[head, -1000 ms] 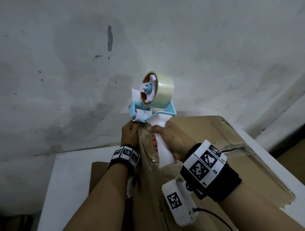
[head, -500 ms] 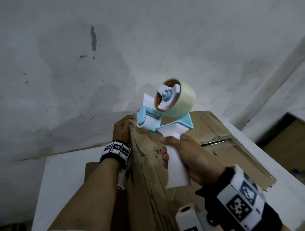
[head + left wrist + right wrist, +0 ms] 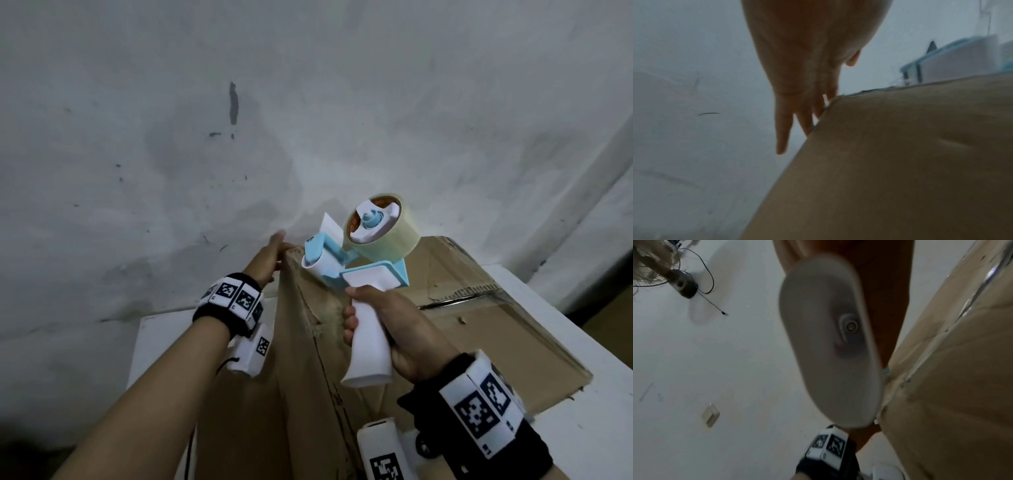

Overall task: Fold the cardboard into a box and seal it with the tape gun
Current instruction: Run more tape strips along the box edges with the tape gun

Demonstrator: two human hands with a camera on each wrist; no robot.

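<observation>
My left hand [image 3: 270,255] has opened flat against the cardboard box [image 3: 462,308]'s top corner, frame centre; my right hand [image 3: 394,329] has drawn the tape gun [image 3: 363,260] back, gripping its handle. Light, stiff, buckles; brace at corners.

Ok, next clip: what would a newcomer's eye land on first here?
Probably the blue-and-white tape gun with its clear roll, gripped by the right hand in mid-frame against the top edge of the cardboard box. Next, the left hand, fingers straight, touching the box's far top corner by the stained white wall.
</observation>
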